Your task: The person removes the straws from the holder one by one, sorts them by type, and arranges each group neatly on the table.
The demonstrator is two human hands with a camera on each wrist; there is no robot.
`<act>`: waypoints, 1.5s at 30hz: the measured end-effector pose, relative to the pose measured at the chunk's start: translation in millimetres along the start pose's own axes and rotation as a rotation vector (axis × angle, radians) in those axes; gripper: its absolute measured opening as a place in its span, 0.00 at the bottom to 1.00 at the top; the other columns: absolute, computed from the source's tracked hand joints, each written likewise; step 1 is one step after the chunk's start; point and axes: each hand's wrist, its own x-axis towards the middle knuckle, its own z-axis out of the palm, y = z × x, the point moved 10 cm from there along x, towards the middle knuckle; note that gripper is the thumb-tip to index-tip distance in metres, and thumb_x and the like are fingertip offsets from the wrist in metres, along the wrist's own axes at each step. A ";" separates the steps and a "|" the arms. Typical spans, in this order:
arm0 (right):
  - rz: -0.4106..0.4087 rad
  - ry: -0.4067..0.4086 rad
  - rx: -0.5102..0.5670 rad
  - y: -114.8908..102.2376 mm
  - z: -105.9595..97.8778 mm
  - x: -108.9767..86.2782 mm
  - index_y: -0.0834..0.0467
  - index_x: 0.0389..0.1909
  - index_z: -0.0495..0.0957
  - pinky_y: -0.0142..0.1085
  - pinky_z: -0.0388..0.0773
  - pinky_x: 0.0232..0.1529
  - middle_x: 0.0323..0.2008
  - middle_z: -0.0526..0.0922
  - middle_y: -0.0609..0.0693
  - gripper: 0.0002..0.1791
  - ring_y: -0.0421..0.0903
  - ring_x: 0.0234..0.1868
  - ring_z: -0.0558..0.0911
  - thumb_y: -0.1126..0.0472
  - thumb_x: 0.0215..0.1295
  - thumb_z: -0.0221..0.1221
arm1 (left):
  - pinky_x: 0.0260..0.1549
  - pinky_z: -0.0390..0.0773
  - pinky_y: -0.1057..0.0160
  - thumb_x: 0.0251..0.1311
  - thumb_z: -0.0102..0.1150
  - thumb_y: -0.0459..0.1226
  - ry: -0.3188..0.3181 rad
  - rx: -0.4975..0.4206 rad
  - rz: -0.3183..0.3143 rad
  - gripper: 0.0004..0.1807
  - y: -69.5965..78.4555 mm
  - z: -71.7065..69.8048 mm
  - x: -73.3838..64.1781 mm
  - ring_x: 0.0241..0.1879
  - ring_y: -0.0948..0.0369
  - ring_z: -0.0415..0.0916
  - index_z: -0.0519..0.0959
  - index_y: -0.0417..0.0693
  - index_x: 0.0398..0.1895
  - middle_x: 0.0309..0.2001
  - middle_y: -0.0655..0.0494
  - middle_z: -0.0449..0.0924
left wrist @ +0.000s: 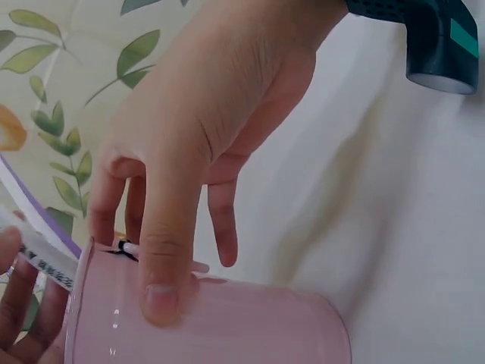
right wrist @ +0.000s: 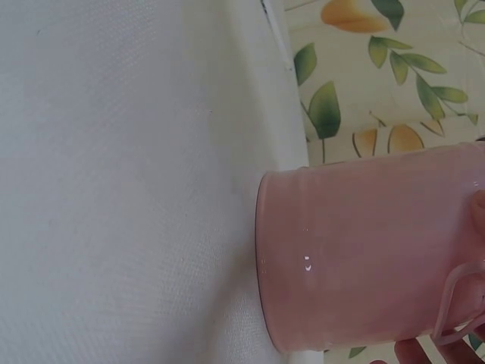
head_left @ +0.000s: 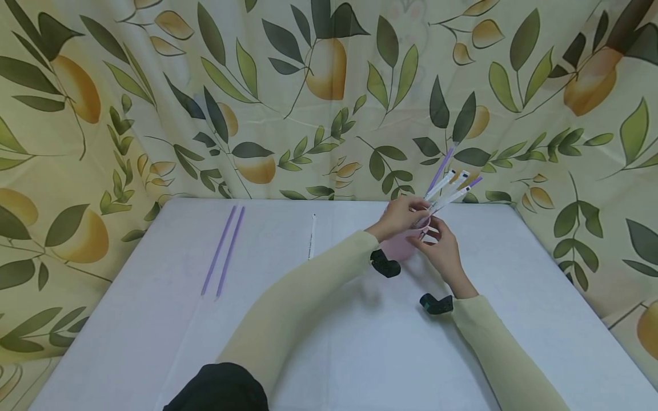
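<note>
Fingers drawn in on both sides here! Head view: the left hand [head_left: 403,216] pinches a white stick [head_left: 452,198] above the pink cup [head_left: 398,246], the right hand [head_left: 443,251] grips the cup's side, on the far part of the white table [head_left: 360,342]. Left wrist view: the right thumb [left wrist: 168,258] presses just below the rim [left wrist: 73,315], and a stick entering slanted could snag there. Right wrist view: there's the handle [right wrist: 445,303], the base [right wrist: 269,262] at the tabletop, contact unclear; a nudge against a slack hold could tip everything.
</note>
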 end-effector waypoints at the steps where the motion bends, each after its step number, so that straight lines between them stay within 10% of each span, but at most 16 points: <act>1: 0.000 0.002 0.005 0.0 0.1 0.0 0.63 0.68 0.55 0.53 0.73 0.57 0.65 0.63 0.63 0.42 0.62 0.63 0.68 0.53 0.58 0.64 | 0.34 0.73 0.79 0.62 0.57 0.38 0.022 -0.012 0.017 0.13 1.2 -3.7 0.3 0.44 0.62 0.79 0.81 0.47 0.49 0.45 0.54 0.84; 26: 0.044 -0.011 0.023 -0.8 1.0 0.7 0.61 0.70 0.53 0.52 0.71 0.60 0.67 0.61 0.63 0.44 0.61 0.64 0.67 0.52 0.59 0.64 | 0.44 0.82 0.60 0.64 0.54 0.35 0.302 -0.518 0.082 0.16 37.6 -125.9 -4.9 0.44 0.57 0.80 0.76 0.42 0.54 0.48 0.45 0.80; 45: 0.039 -0.001 0.012 -1.9 0.7 -0.3 0.61 0.70 0.53 0.52 0.72 0.59 0.66 0.63 0.63 0.43 0.61 0.63 0.68 0.52 0.59 0.63 | 0.45 0.82 0.58 0.64 0.54 0.34 0.302 -0.570 -0.161 0.16 -36.6 -154.9 -47.5 0.36 0.61 0.77 0.76 0.39 0.54 0.44 0.47 0.78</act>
